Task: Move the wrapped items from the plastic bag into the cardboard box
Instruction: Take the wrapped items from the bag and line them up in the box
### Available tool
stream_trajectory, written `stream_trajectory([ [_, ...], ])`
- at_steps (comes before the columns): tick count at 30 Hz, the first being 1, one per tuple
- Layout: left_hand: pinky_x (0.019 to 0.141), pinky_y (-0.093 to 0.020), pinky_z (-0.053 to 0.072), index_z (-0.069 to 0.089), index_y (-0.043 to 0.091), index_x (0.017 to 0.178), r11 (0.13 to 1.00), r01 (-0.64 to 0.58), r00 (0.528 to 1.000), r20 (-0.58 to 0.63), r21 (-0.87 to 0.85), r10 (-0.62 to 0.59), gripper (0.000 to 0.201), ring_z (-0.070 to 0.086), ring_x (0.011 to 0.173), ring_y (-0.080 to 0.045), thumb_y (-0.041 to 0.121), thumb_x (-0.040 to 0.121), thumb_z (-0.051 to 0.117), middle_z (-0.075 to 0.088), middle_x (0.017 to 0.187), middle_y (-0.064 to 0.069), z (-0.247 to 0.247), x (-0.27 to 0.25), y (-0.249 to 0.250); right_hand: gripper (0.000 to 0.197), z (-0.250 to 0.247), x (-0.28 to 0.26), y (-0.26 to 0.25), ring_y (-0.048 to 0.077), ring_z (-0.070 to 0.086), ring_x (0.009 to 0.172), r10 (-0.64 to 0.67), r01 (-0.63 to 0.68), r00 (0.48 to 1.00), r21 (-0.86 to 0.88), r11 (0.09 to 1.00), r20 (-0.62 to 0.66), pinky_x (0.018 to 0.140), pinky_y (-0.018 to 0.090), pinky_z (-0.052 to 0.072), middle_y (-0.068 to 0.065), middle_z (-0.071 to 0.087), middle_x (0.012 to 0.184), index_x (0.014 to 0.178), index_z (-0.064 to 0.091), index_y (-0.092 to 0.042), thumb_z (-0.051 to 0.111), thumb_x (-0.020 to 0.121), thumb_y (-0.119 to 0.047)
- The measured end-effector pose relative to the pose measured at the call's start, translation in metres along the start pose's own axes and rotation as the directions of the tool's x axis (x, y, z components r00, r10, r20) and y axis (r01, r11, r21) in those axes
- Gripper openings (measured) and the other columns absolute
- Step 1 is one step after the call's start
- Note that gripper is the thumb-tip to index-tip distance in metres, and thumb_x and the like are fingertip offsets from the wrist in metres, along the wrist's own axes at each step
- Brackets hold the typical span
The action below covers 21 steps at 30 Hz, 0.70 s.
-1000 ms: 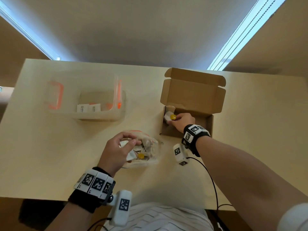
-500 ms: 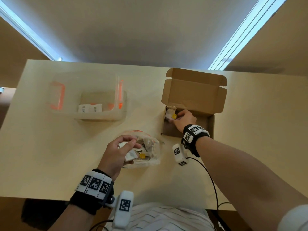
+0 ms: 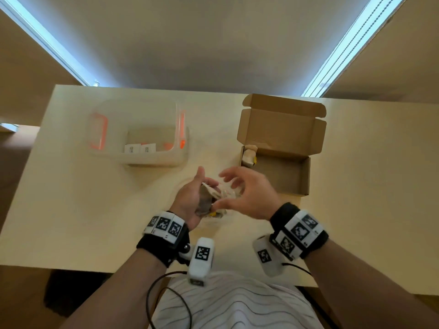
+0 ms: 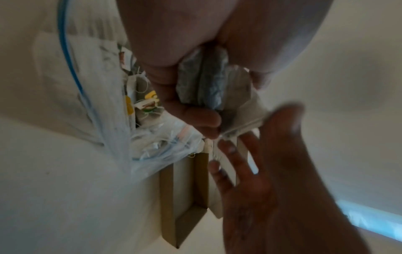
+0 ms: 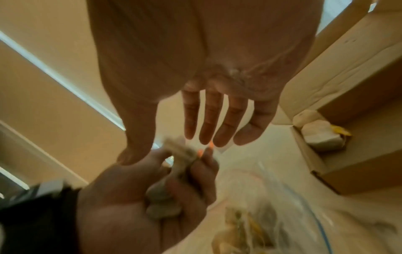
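Note:
My left hand (image 3: 205,181) grips a grey wrapped item (image 3: 209,193) and holds it up over the clear plastic bag (image 3: 217,213), which is mostly hidden under both hands. The left wrist view shows the fingers curled round the wrapped item (image 4: 202,86), with the bag (image 4: 152,137) beside it holding more items. My right hand (image 3: 234,186) is just right of the item with its fingers (image 5: 217,120) straight and spread, holding nothing. The open cardboard box (image 3: 306,176) stands to the right with a wrapped item (image 3: 249,155) in its far left corner.
A clear plastic bin (image 3: 137,136) with orange handles stands at the back left of the pale table (image 3: 71,210). The box lid (image 3: 282,124) stands upright behind the box. The table's near edge runs just in front of my wrists.
My right hand left a wrapped item in the box and drew back to the left hand. My left hand lifted a wrapped item out of the bag.

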<state>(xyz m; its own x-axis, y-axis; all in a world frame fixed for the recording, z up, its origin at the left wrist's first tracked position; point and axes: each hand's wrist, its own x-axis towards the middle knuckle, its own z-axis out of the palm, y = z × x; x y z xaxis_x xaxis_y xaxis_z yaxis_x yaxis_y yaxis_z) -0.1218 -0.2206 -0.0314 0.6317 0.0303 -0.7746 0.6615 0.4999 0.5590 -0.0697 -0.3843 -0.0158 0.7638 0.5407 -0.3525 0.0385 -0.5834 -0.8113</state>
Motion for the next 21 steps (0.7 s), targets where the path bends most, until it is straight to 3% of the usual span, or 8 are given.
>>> stream_trajectory([
  [1, 0.059, -0.035, 0.047, 0.066, 0.007, 0.091, 0.998, -0.012, 1.0, 0.007, 0.064, 0.012, 0.062, 0.063, 0.065, -0.027, 0.062, 0.096, 0.038, 0.068, 0.084, -0.019, 0.004, 0.0, 0.0, 0.049, 0.008, -0.002, -0.004, -0.001, 0.059, 0.087, -0.032, 0.032, 0.999, -0.005, 0.999, -0.01, 0.068, 0.009, 0.047, -0.019, 0.064, 0.099, 0.113, 0.067, -0.032, 0.085, 0.07, -0.043],
  [3, 0.053, -0.031, 0.046, 0.067, 0.004, 0.1, 0.977, -0.071, 0.997, 0.035, 0.201, 0.065, 0.071, 0.06, 0.057, -0.02, 0.065, 0.095, 0.032, 0.067, 0.083, -0.019, 0.01, -0.002, 0.001, 0.024, 0.018, -0.002, -0.004, -0.001, 0.06, 0.077, -0.053, 0.057, 0.992, 0.033, 0.998, -0.114, 0.064, 0.008, 0.045, -0.019, 0.066, 0.087, 0.105, 0.073, -0.026, 0.079, 0.082, -0.029],
  [6, 0.044, -0.027, 0.042, 0.066, 0.004, 0.093, 0.954, -0.166, 0.986, 0.066, 0.249, 0.154, 0.064, 0.055, 0.052, -0.016, 0.063, 0.088, 0.042, 0.063, 0.069, -0.01, 0.013, -0.003, 0.003, 0.004, 0.018, 0.0, 0.002, 0.002, 0.061, 0.07, 0.146, -0.081, 0.968, 0.297, 0.952, -0.203, 0.065, 0.015, 0.049, -0.009, 0.07, 0.079, 0.094, 0.072, -0.018, 0.07, 0.09, -0.019],
  [9, 0.041, -0.024, 0.04, 0.065, 0.007, 0.096, 0.939, -0.23, 0.973, 0.077, 0.257, 0.217, 0.041, 0.048, 0.049, -0.018, 0.045, 0.08, 0.067, 0.055, 0.066, -0.013, 0.007, -0.001, 0.003, 0.012, 0.011, -0.004, 0.006, 0.017, 0.063, 0.074, 0.271, -0.162, 0.958, 0.6, 0.784, -0.095, 0.068, 0.033, 0.052, 0.008, 0.071, 0.084, 0.099, 0.065, -0.004, 0.069, 0.09, -0.011],
  [12, 0.041, -0.024, 0.04, 0.067, 0.006, 0.101, 0.905, -0.277, 0.961, 0.083, 0.322, 0.265, 0.021, 0.046, 0.047, -0.018, 0.02, 0.086, 0.072, 0.055, 0.068, -0.016, 0.003, 0.0, 0.004, 0.009, 0.008, -0.009, 0.007, 0.021, 0.063, 0.078, 0.258, -0.139, 0.961, 0.629, 0.765, -0.101, 0.07, 0.034, 0.053, 0.014, 0.069, 0.088, 0.091, 0.062, -0.006, 0.07, 0.088, -0.004],
  [14, 0.041, -0.023, 0.039, 0.068, 0.007, 0.099, 0.901, -0.303, 0.953, 0.075, 0.311, 0.294, 0.014, 0.045, 0.045, -0.015, 0.013, 0.088, 0.071, 0.06, 0.069, -0.01, 0.001, 0.0, 0.007, 0.015, 0.006, -0.012, 0.007, 0.023, 0.063, 0.08, 0.253, -0.12, 0.962, 0.683, 0.721, -0.098, 0.069, 0.032, 0.053, 0.015, 0.067, 0.09, 0.087, 0.058, -0.009, 0.066, 0.088, 0.003],
  [18, 0.041, -0.023, 0.039, 0.068, 0.004, 0.102, 0.887, -0.342, 0.936, 0.029, 0.31, 0.351, 0.013, 0.045, 0.044, -0.013, 0.009, 0.091, 0.066, 0.065, 0.081, -0.01, -0.009, -0.002, 0.016, 0.022, -0.001, -0.019, 0.01, 0.022, 0.063, 0.085, 0.222, -0.079, 0.971, 0.761, 0.644, -0.087, 0.07, 0.03, 0.054, 0.012, 0.067, 0.098, 0.098, 0.06, -0.01, 0.06, 0.089, 0.01],
  [21, 0.043, -0.023, 0.038, 0.069, 0.007, 0.102, 0.902, -0.344, 0.938, 0.049, 0.261, 0.344, 0.022, 0.046, 0.044, -0.013, 0.024, 0.089, 0.068, 0.067, 0.086, -0.009, -0.014, -0.006, 0.019, 0.029, -0.003, -0.021, 0.01, 0.019, 0.066, 0.087, 0.204, -0.052, 0.972, 0.736, 0.675, -0.118, 0.072, 0.031, 0.056, 0.007, 0.071, 0.099, 0.107, 0.061, -0.01, 0.062, 0.087, 0.01],
])
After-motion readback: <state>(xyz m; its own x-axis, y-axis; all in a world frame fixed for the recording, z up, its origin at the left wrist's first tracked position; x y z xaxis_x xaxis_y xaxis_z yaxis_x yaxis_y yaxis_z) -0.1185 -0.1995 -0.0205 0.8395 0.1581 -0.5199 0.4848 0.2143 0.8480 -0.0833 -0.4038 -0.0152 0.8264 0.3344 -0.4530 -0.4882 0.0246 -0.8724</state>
